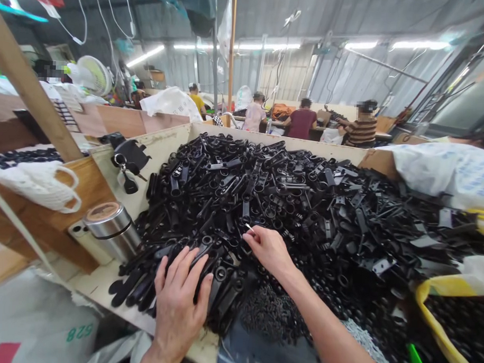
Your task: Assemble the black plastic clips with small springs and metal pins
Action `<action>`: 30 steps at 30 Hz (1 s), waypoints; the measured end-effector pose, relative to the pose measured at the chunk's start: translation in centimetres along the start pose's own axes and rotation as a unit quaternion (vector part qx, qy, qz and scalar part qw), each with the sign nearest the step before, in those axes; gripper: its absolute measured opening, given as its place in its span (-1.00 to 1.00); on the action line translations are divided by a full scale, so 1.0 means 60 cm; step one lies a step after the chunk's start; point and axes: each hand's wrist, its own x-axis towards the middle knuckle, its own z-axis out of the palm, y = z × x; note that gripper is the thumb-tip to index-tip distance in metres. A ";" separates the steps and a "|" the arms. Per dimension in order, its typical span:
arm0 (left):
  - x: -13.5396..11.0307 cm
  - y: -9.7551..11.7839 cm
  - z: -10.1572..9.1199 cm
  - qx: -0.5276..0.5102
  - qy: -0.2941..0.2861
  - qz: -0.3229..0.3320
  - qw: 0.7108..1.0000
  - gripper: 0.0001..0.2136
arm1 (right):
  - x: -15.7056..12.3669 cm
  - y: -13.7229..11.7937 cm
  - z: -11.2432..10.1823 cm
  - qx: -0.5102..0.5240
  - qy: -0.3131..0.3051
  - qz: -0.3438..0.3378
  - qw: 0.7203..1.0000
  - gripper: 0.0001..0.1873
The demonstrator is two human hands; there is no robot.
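Squarely under the left hand [180,301] lie black plastic zipper pulls [225,300].

Black plastic pull tabs [265,198] lie jumbled in a heap.

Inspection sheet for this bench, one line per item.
Surface: wooden bin with a pale lining, heaped full.
Job's things: black plastic tabs in a loose pile.
Clutter: steel flask on the rim; white knit bag against the side; yellow-rimmed bag of round black pieces.
Hands: left hand spread on the pile; right hand pinching a pale sliver.
Cables: white cords hanging overhead.
Surroundings: seated co-workers at benches beyond; a fan.
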 end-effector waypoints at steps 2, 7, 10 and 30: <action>-0.001 -0.001 -0.002 -0.009 0.002 -0.008 1.000 -0.67 | 0.002 0.004 0.007 -0.047 -0.009 0.009 0.999 -0.80; -0.009 0.003 -0.004 -0.018 0.010 -0.015 1.000 -0.68 | 0.002 -0.009 0.030 -0.111 -0.004 0.041 0.993 -0.76; -0.010 0.012 -0.005 -0.020 0.006 -0.023 1.000 -0.67 | 0.002 -0.007 0.024 -0.110 0.007 0.056 0.992 -0.73; -0.061 0.216 -0.020 -0.622 -0.190 -0.444 0.616 -0.50 | -0.278 0.051 -0.063 0.377 -0.105 0.215 0.895 -0.61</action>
